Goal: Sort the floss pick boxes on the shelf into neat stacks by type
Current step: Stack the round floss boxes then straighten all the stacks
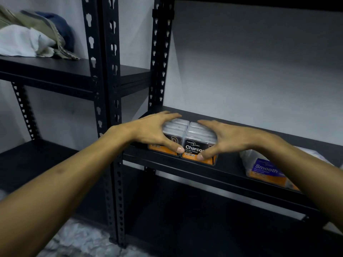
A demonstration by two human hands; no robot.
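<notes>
Entry: two Charcoal sets, side by side and touching, near the front edge of the shelf (232,165), long axes running 12 to 6 o'clock. My left hand (154,130) grasps the left Charcoal stack (173,125), fingers spread over the top, thumb on the label. My right hand (226,138) grasps the right Charcoal stack (196,135) likewise. Smooth boxes (265,171) sit at 4 o'clock, well apart, nearer my right hand.

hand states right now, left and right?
Left hand: grips the left Charcoal flosser stack.
Right hand: grips the right Charcoal flosser stack.
</notes>
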